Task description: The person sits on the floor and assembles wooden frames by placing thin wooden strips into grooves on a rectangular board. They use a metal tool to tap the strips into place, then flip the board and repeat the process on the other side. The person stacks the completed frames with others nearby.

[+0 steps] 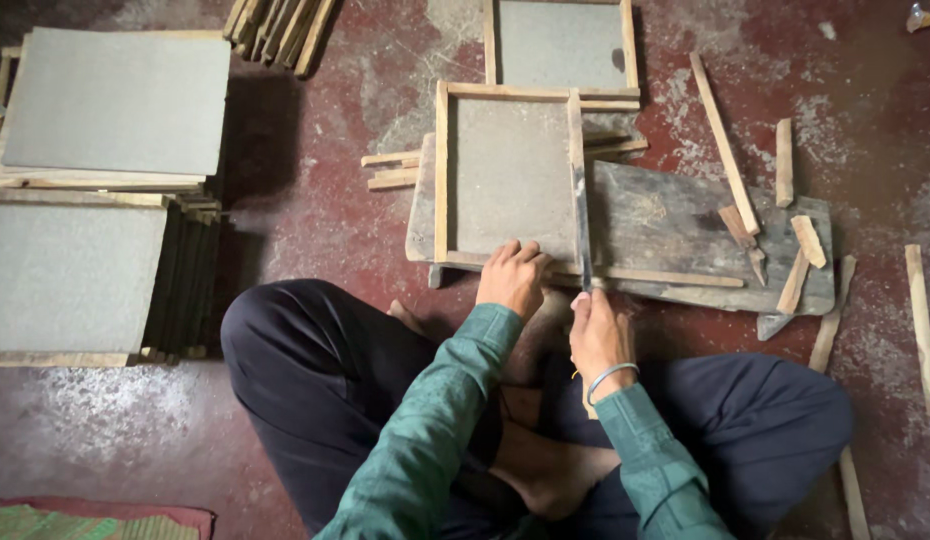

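Observation:
I sit cross-legged on the floor in front of a worn wooden work board [675, 225]. On it lies a grey slate panel in a thin wooden frame [510, 175]. My left hand [513, 278] presses down on the frame's near strip. My right hand [597, 335], with a metal bangle at the wrist, grips the handle of a long narrow blade [581, 205] that lies along the frame's right-hand strip. The lower part of the handle is hidden in my fist.
Two stacks of framed grey slates [105, 110] [70, 275] stand at the left. Another framed slate [560, 45] lies beyond the board. Loose wooden strips [725, 145] and offcuts [807, 240] lie on the board and the red floor. A bundle of sticks [280, 30] is at the top.

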